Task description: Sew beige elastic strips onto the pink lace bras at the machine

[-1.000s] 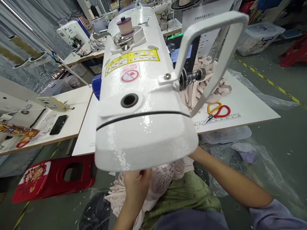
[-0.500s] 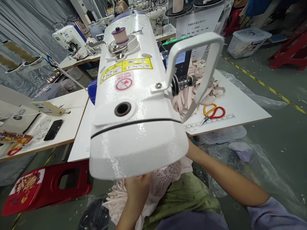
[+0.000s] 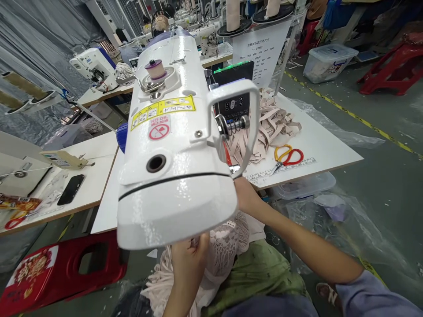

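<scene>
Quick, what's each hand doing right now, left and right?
Left hand: at the lace fabric under the sewing machine head; grip cannot be told.
Right hand: mostly hidden behind the machine; cannot be told.

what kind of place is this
Most likely a garment sewing workshop: a white industrial sewing machine fills the view, more machines stand on tables behind, and beige straps lie piled beside scissors.

— What's the lace [image 3: 228, 246] like?
— Pale pink, openwork, bunched and crumpled in the lap, just under the front end of the white sewing machine [image 3: 172, 145].
— How does it lie?
— It hangs down in soft folds. Its upper part is hidden under the machine's head.
</scene>
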Motion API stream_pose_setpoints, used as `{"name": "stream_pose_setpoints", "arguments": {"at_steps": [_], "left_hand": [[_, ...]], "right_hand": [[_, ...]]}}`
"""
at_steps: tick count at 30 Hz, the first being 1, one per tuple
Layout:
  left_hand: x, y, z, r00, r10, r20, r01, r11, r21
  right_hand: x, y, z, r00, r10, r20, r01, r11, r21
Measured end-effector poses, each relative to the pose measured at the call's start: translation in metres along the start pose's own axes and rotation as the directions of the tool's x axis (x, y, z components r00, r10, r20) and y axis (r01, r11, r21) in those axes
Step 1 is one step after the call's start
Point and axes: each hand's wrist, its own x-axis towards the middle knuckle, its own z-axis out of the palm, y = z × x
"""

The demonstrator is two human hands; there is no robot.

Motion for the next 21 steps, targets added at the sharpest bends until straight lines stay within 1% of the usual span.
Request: {"name": "stream_pose_setpoints", "arguments": {"at_steps": [1,3,4,6,8,9,10,11,13,14,15,16,17,18,20,21], "left_hand": [[0.000,-0.002,0.000,0.999,-0.027,0.021,0.028,0.999,-0.040],[0.003,-0.006,0.001,0.988,-0.117,0.101,0.130,0.982,-0.139],[0.004,-0.007,0.002,0.973,-0.168,0.156,0.197,0.962,-0.188],[0.007,-0.005,0.001,0.922,-0.240,0.303,0.325,0.906,-0.272],[0.006,0.002,0.000,0.846,-0.266,0.462,0.446,0.827,-0.342],[0.004,0.007,-0.001,0.797,-0.265,0.542,0.511,0.774,-0.374],[0.001,0.012,0.000,0.739,-0.254,0.624,0.582,0.708,-0.401],[-0.003,0.018,0.001,0.675,-0.231,0.701,0.654,0.626,-0.423],[-0.015,0.030,0.006,0.547,-0.154,0.823,0.787,0.430,-0.442],[-0.022,0.035,0.010,0.499,-0.108,0.860,0.832,0.337,-0.441],[-0.028,0.040,0.015,0.471,-0.066,0.880,0.859,0.261,-0.441],[-0.034,0.043,0.020,0.460,-0.038,0.887,0.872,0.207,-0.443],[-0.040,0.045,0.026,0.457,-0.021,0.889,0.877,0.177,-0.446],[-0.044,0.045,0.031,0.455,-0.010,0.890,0.878,0.169,-0.447],[-0.052,0.040,0.040,0.462,-0.032,0.887,0.871,0.206,-0.446],[-0.055,0.035,0.044,0.471,-0.070,0.879,0.860,0.257,-0.441]], "right_hand": [[0.000,-0.002,0.000,1.000,0.006,-0.004,-0.006,1.000,0.021],[0.000,-0.005,0.002,1.000,0.004,-0.023,-0.002,0.998,0.065],[0.000,-0.006,0.002,0.999,0.003,-0.033,0.000,0.996,0.088],[-0.002,-0.008,0.002,0.999,0.010,-0.052,-0.003,0.991,0.130],[-0.006,-0.008,0.000,0.998,0.018,-0.052,-0.009,0.986,0.169],[-0.009,-0.009,-0.002,0.999,0.025,-0.045,-0.016,0.983,0.182],[-0.013,-0.009,-0.004,0.999,0.028,-0.031,-0.022,0.982,0.187],[-0.017,-0.010,-0.006,0.999,0.032,-0.010,-0.029,0.982,0.186],[-0.026,-0.012,-0.012,0.999,0.038,0.038,-0.044,0.982,0.183],[-0.030,-0.014,-0.015,0.998,0.037,0.057,-0.047,0.981,0.186],[-0.034,-0.015,-0.018,0.997,0.036,0.071,-0.049,0.980,0.194],[-0.038,-0.016,-0.020,0.996,0.039,0.078,-0.054,0.978,0.202],[-0.042,-0.016,-0.021,0.996,0.046,0.081,-0.062,0.976,0.209],[-0.046,-0.014,-0.022,0.996,0.051,0.078,-0.066,0.975,0.210],[-0.055,-0.007,-0.023,0.996,0.054,0.070,-0.066,0.983,0.174],[-0.061,-0.001,-0.023,0.996,0.051,0.070,-0.060,0.991,0.123]]}}
